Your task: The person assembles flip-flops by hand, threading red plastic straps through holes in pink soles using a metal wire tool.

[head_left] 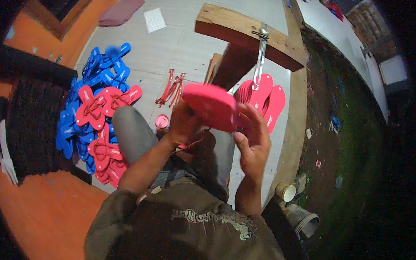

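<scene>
Head view looks down on a seated person whose two bare hands hold a pink flip-flop sole [209, 105] above the lap. The left hand [183, 122] grips the near-left end of the sole from below, its fingers [177, 111] curled shut on the edge. The right hand [252, 138] is at the sole's right side, palm turned inward, with the thumb [241, 141] stretched under the sole and the fingers [256, 117] raised along its far edge, closed lightly on it. The sole is tilted, its flat face turned up and away from the person. A thin red strap piece [191, 145] shows just below the left hand, though where it ends cannot be made out.

Beyond the hands, a stack of pink soles [269, 102] lies on the pale tiled floor [174, 46], partly under a metal tool [260, 58] fixed to a thick wooden beam [248, 33]. A bundle of loose red straps [171, 87] lies on the floor left of the beam. A small pink round container [162, 121] stands near the person's knee [130, 127], which is clad in grey. To the left, a heap of finished blue flip-flops [95, 75] is mixed with pink flip-flops [101, 108], all with straps fitted. A white sheet of paper [154, 19] and a dull pink mat [120, 11] lie farther off on the floor. At the lower right, a grey pipe end [305, 223] and a pale cup-like cylinder [286, 191] sit by the floor's edge.
</scene>
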### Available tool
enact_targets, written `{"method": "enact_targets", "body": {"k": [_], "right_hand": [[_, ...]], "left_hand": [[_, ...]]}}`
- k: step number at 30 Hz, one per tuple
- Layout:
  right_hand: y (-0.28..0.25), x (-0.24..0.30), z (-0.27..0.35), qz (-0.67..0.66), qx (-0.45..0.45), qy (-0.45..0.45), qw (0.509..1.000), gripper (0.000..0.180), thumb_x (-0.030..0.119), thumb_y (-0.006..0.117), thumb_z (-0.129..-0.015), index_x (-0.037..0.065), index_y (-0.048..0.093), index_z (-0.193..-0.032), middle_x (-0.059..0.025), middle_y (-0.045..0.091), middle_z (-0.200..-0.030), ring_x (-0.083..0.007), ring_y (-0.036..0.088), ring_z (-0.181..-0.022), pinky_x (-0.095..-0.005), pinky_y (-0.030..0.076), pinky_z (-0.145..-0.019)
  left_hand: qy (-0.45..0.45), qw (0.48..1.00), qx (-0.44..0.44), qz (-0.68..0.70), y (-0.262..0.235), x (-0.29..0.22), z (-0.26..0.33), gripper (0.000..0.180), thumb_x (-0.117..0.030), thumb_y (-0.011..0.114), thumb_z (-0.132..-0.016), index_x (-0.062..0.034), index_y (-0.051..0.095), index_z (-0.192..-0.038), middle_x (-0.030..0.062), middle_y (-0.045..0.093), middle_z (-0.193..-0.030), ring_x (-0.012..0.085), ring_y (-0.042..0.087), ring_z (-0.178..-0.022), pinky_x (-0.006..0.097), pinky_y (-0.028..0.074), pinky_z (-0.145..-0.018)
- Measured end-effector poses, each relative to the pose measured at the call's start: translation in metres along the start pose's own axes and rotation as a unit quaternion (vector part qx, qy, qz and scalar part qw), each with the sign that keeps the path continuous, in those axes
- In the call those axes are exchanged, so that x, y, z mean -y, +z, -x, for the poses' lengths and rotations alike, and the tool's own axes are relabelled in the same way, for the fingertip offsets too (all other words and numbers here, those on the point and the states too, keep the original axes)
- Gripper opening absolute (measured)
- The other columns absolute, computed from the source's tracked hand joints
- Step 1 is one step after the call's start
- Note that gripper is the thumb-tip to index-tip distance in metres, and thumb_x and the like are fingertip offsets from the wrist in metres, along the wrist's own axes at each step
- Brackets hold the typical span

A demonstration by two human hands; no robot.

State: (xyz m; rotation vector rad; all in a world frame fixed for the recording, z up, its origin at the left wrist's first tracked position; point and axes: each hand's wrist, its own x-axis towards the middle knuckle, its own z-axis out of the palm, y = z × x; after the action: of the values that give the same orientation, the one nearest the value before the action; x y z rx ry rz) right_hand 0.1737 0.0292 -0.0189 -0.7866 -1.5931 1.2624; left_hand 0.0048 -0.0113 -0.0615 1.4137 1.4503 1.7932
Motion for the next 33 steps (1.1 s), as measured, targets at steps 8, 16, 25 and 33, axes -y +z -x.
{"method": "enact_targets", "body": {"k": [8,16,25,33], "right_hand": [[-0.013,-0.003,-0.036,-0.092,-0.013,-0.208,0.974,0.022,0.013,0.066,-0.067,0.0,0.062,-0.085,-0.0165,0.057,-0.09,-0.0272,0.056,-0.086,-0.036,0.045,-0.077],[-0.017,-0.012,-0.07,-0.103,0.01,-0.291,0.951,0.024,0.018,0.067,-0.066,0.0,0.062,-0.082,-0.0178,0.058,-0.089,-0.0311,0.056,-0.085,-0.0401,0.047,-0.075],[-0.019,-0.012,-0.078,-0.088,0.01,-0.277,0.957,0.021,0.016,0.068,-0.066,0.001,0.063,-0.08,-0.0168,0.059,-0.089,-0.0303,0.056,-0.087,-0.0401,0.047,-0.076],[-0.005,0.025,-0.06,-0.094,-0.156,-0.06,0.981,0.054,0.031,0.076,-0.063,0.002,0.044,-0.094,-0.0083,0.052,-0.085,-0.0199,0.053,-0.079,-0.0311,0.043,-0.071]], "left_hand": [[0.299,0.939,0.154,0.078,0.022,-0.036,-0.059,0.022,-0.016,0.06,-0.072,-0.0006,0.057,-0.087,0.0123,0.058,-0.085,0.0266,0.056,-0.073,0.033,0.047,-0.063],[0.339,0.915,0.213,0.047,0.012,-0.046,-0.1,0.02,-0.014,0.062,-0.066,-0.0027,0.058,-0.082,0.0099,0.059,-0.083,0.0243,0.055,-0.071,0.033,0.046,-0.058],[0.327,0.913,0.229,0.078,0.014,-0.034,-0.111,0.022,-0.016,0.063,-0.068,-0.0011,0.058,-0.083,0.0112,0.059,-0.082,0.0256,0.054,-0.069,0.034,0.046,-0.059],[0.094,0.992,0.052,-0.07,0.024,-0.069,-0.09,0.048,-0.035,0.071,-0.063,0.0012,0.055,-0.09,0.0113,0.05,-0.081,0.0246,0.047,-0.075,0.033,0.04,-0.067]]}}
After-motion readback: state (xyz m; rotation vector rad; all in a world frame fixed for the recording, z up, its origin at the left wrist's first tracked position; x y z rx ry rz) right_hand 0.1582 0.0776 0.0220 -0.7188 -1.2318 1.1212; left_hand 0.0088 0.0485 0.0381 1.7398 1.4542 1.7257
